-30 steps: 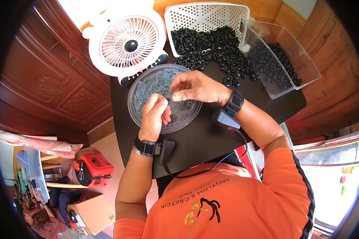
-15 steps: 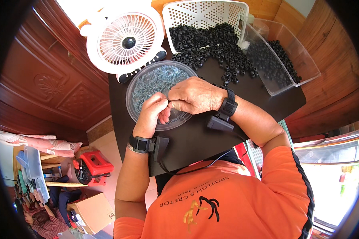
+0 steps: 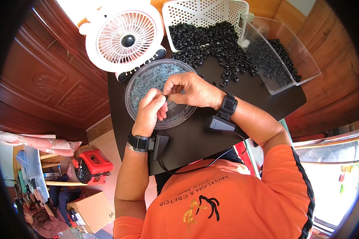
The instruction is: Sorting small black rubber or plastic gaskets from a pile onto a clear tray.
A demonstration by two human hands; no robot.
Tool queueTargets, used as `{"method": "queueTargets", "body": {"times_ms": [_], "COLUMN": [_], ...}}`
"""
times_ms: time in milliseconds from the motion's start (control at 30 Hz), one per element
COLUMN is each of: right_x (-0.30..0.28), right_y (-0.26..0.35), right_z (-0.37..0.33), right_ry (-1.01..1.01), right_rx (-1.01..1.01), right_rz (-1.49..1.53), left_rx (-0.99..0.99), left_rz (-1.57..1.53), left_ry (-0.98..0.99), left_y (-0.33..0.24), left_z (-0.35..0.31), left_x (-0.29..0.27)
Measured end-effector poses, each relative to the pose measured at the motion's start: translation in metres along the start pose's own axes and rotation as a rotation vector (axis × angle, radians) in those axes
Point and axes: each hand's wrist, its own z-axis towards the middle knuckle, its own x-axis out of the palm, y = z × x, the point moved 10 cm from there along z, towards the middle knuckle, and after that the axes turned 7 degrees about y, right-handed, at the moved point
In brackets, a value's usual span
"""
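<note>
Pinching a black piece between thumb and forefinger of the left hand, above the tub. Nearly closed at the same spot with thumb and forefinger of the right hand; cannot tell whether gripping anything. Probably light, firm, slightly slick, hardly fragile; best held by its outer sides. Farther out, see silvery-blue bits in the tub, a fan far left, a basket far centre, a bin far right.

My shirt is matt cloth, my table smooth and dull; the tub is clear plastic, the basket perforated plastic, the door glossy wood.
</note>
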Motion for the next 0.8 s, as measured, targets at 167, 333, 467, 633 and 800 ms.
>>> {"method": "queueTargets", "body": {"times_ms": [167,333,467,633,800], "right_x": [0.000,0.002,0.002,0.004,0.008], "right_y": [0.001,-0.001,-0.005,-0.015,-0.027], "right_z": [0.000,0.000,0.001,0.000,0.001], "right_ry": [-0.037,-0.012,0.001,0.031,0.064], "right_rx": [-0.005,0.044,0.071,0.153,0.202], "right_rz": [0.029,-0.018,0.093,0.214,0.319], "left_rx": [0.001,0.007,0.028,0.023,0.003], "left_rz": [0.009,0.055,0.112,0.168,0.195], "left_ry": [-0.020,-0.034,-0.047,-0.051,-0.051], "left_y": [0.000,0.000,-0.004,-0.008,-0.006], "left_z": [-0.001,-0.001,-0.001,-0.003,-0.004], "left_x": [-0.002,-0.004,-0.004,0.000,0.001]}}
